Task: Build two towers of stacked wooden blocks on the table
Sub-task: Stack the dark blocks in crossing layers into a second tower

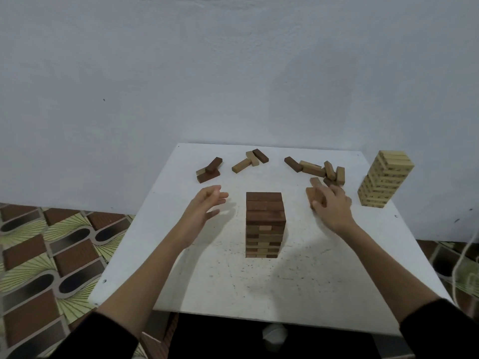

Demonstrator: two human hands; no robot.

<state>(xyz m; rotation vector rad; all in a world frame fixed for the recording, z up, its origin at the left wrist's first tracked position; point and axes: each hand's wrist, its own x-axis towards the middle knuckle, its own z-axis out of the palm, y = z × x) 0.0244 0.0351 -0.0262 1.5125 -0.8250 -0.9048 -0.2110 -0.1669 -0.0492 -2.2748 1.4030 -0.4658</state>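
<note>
head view: no readable writing on dark tower (pixel 265 224) or pale tower (pixel 383 178).

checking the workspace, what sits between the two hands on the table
In the head view, the dark brown block tower stands between the open left hand and the right hand, which grips a block; neither hand touches the tower.

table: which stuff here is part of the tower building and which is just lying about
Part of the job:
- dark tower, mid-table
- pale tower, far right
- loose blocks along the far edge
- block gripped by the right hand
- left hand, open, holding nothing

Just lying about:
- white cord, off the table's right side
- patterned floor
</note>
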